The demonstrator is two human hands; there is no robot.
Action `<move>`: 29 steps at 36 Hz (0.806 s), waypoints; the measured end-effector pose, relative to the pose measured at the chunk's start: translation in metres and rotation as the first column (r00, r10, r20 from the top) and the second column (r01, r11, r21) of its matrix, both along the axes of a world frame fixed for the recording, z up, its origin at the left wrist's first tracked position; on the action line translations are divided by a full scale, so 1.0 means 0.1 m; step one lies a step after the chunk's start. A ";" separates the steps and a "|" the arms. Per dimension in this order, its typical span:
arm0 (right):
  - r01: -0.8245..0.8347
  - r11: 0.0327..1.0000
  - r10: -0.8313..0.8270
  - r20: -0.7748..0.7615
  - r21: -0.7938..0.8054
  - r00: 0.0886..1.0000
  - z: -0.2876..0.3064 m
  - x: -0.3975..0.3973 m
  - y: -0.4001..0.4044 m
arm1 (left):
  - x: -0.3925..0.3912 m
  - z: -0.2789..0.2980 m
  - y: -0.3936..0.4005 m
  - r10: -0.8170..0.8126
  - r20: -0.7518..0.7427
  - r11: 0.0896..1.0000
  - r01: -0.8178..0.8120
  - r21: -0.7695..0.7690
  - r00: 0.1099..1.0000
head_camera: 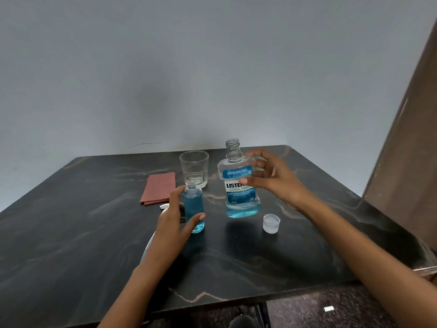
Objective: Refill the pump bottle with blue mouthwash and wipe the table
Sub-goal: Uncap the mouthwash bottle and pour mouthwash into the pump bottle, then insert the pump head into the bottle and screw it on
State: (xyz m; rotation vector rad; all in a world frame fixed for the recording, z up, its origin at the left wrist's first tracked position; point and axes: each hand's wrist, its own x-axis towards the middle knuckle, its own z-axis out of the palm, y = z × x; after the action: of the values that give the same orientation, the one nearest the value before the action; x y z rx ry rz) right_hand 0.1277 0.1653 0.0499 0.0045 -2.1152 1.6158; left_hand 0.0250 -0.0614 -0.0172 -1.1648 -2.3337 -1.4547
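Observation:
A small clear pump bottle [194,207], with its pump off and its neck uncovered, stands on the dark marble table [71,233], nearly full of blue liquid. My left hand [173,223] wraps around it, thumb in front and fingers at its left side. The mouthwash bottle [238,185], uncapped and with blue liquid low in it, stands slightly tilted to the right. My right hand [269,178] holds it at the label, thumb on the front and fingers behind. Its clear cap [271,223] lies on the table to the right. A white pump head [164,206] peeks out behind my left hand.
An empty drinking glass [194,169] stands just behind the small bottle. A folded red cloth [158,188] lies to the left of the glass. A grey wall runs behind the table, and a brown panel [406,162] stands at the right.

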 end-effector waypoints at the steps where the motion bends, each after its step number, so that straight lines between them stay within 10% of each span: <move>1: -0.002 1.000 0.002 0.003 -0.009 1.000 -0.02 0.00 -0.02 | 0.00 0.00 0.00 0.000 0.003 1.000 0.000 0.001 1.000; 29: 0.108 0.992 -0.111 0.048 0.062 0.993 -0.20 0.16 -0.10 | -0.03 -0.03 -0.04 -0.040 0.032 0.999 0.040 -0.004 0.999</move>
State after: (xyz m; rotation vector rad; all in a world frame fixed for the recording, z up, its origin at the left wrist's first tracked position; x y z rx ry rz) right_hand 0.1435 0.1551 0.0298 -0.1332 -2.1618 1.5051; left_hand 0.0216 -0.0651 -0.0197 -1.2055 -2.3482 -1.4928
